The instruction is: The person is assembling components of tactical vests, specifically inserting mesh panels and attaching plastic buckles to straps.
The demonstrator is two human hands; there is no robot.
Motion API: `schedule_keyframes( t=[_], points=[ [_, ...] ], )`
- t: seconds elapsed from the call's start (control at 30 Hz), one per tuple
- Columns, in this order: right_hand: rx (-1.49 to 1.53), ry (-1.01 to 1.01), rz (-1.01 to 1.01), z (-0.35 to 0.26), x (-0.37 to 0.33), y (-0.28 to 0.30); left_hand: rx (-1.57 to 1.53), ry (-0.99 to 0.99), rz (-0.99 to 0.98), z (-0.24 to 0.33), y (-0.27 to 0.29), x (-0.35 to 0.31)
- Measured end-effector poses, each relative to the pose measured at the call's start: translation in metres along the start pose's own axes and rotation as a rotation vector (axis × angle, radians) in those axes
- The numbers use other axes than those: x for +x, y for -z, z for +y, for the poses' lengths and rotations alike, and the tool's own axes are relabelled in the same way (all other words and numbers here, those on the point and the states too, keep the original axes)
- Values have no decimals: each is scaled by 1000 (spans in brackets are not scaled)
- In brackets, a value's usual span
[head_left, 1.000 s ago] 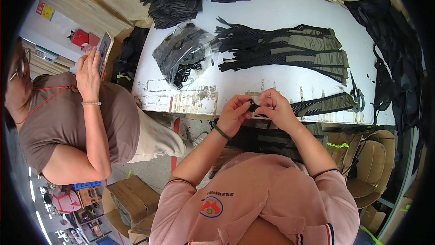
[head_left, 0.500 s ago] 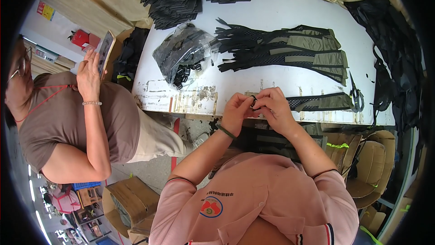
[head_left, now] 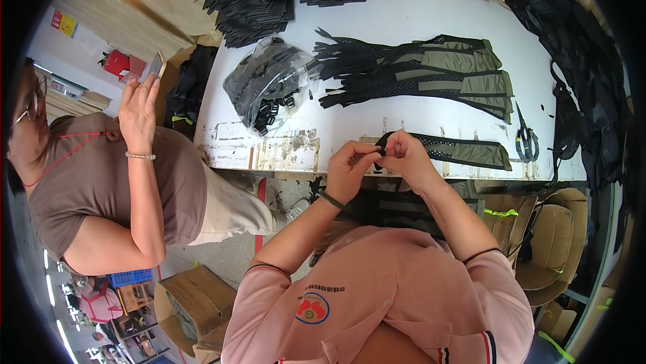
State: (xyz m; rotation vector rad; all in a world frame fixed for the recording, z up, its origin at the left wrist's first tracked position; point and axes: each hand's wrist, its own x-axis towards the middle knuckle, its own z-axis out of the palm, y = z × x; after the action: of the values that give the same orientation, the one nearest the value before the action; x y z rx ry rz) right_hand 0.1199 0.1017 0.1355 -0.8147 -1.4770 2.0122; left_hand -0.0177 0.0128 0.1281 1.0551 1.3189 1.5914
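Both hands meet at the table's front edge with their fingertips pinched together. My left hand [head_left: 350, 169] is closed on a small black plastic buckle [head_left: 379, 151], mostly hidden by the fingers. Between the finger and thumb of my right hand [head_left: 409, 159] is the black webbing end [head_left: 385, 139] of a strap piece. That strap piece [head_left: 471, 151], black mesh with an olive green fabric end, lies flat along the edge to the right. Behind it, several similar strap pieces [head_left: 437, 75] lie in a stack. A clear plastic bag [head_left: 266, 75] of black buckles sits left of them.
Scissors [head_left: 525, 138] lie at the right of the white table [head_left: 377, 17]. Black strips [head_left: 252, 4] are piled at the back, and black straps [head_left: 579, 81] hang at the right. Another person [head_left: 114, 182] stands at left holding a tablet-like object. Cardboard boxes [head_left: 555, 236] stand below.
The strap piece has slid left toward my hands, away from the scissors. Its black webbing end now rises between my fingers at the buckle. The other person's raised hand has shifted slightly.
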Motion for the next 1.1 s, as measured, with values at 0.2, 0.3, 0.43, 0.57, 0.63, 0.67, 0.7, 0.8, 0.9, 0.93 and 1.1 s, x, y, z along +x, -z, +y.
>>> schedule_keyframes(
  t=[0.2, 0.3, 0.43, 0.57, 0.63, 0.67, 0.7, 0.8, 0.9, 0.93, 1.1],
  points=[
    [259, 16, 35, -1, -5, -4, 41, -267, -136, -9, 2, -2],
    [285, 12, 37, -5, -8, -5, 131, -271, -155, -17, 4, -2],
    [257, 4, -12, -8, -10, -5, 192, -322, -129, -17, 10, -1],
    [30, 21, -43, -10, -9, 0, 269, -354, -217, -14, 12, -3],
    [50, -52, -29, -11, -9, -3, 261, -365, -201, -12, 9, -5],
    [101, -6, 16, -11, -10, -6, 205, -337, -185, -11, 6, -5],
    [153, 39, 60, -11, -10, -8, 148, -308, -170, -11, 4, -6],
    [92, 92, 58, -11, -13, -9, -7, -221, -153, -17, 4, -7],
    [-17, 198, 88, -14, -16, -13, -12, -201, -105, -20, 9, -3],
    [-18, 198, 90, -14, -17, -13, -14, -201, -106, -20, 9, -3],
    [-90, 200, 119, -7, -23, -11, -122, -156, -99, -19, 5, -4]
  ],
)
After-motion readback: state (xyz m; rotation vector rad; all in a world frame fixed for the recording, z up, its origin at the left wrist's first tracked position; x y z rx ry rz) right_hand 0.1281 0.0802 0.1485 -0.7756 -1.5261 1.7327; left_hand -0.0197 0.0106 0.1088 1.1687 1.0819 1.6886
